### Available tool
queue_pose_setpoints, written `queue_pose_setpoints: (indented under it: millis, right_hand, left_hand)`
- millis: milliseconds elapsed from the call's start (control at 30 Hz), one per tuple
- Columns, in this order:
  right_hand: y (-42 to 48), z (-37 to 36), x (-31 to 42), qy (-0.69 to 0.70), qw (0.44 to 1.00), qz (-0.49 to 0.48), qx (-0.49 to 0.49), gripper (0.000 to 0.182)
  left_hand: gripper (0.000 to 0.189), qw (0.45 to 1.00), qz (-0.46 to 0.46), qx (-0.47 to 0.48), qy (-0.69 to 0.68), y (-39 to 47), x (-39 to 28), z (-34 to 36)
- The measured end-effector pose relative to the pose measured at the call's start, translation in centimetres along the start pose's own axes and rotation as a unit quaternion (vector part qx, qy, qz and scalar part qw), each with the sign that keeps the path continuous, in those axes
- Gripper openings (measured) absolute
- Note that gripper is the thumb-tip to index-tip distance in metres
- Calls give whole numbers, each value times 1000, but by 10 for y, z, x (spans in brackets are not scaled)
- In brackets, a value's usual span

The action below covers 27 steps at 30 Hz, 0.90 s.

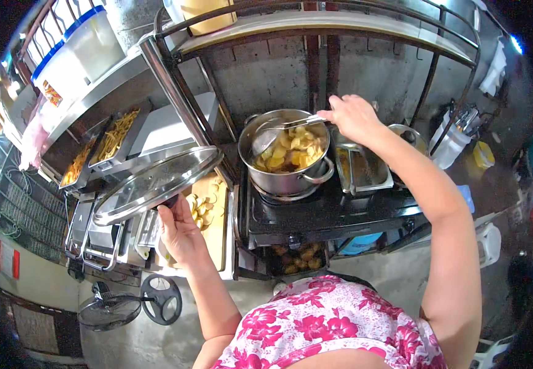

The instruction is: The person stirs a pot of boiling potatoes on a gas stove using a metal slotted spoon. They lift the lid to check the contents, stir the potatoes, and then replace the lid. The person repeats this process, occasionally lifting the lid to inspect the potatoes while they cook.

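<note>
My left hand (182, 233) grips the dark knob of a glass pot lid (158, 184), which I hold tilted, left of the stove. With my right hand (352, 117) I hold the handle of a wire-mesh skimmer (266, 138); its round mesh end is inside a steel pot (285, 182), at the pot's left side. Yellow sliced pieces, apparently potato (294, 152), fill much of the pot, which stands on a burner of the black stove (275, 217). More pale slices (204, 210) lie on a wooden cutting board (220, 240) beyond my left hand.
Right of the pot is a rectangular steel tray (365, 173) with tongs (352, 170) on it. A utensil holder (448, 138) stands farther right. Trays of fried strips (118, 138) are at the left. A metal-framed shelf (322, 23) spans above the stove, and a post rises left of the pot.
</note>
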State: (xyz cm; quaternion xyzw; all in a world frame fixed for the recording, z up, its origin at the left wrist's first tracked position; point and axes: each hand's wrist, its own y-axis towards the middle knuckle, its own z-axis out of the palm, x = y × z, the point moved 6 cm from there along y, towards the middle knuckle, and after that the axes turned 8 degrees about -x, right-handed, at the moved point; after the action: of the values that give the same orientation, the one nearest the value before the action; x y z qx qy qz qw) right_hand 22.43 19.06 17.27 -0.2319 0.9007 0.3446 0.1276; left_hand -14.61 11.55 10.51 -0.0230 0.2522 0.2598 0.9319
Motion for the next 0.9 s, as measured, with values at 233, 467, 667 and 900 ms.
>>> queue_pose_setpoints:
  millis: [233,467,667,900]
  right_hand:
    - [-28,-8,-17,24,981,95,168,14]
    - [-26,-95,-32,41,969,167,179,22]
    - [-34,-78,-27,117,933,199,277,20]
    - [-45,-10,-13,123,926,229,273,19]
  left_hand:
    - [29,1000,-16,9,-5,10,6,-8]
    - [27,999,-23,27,-18,6,15,3]
    - [27,999,-29,24,-15,5,18,5]
    - [28,1000,-21,15,-15,5,11,-1]
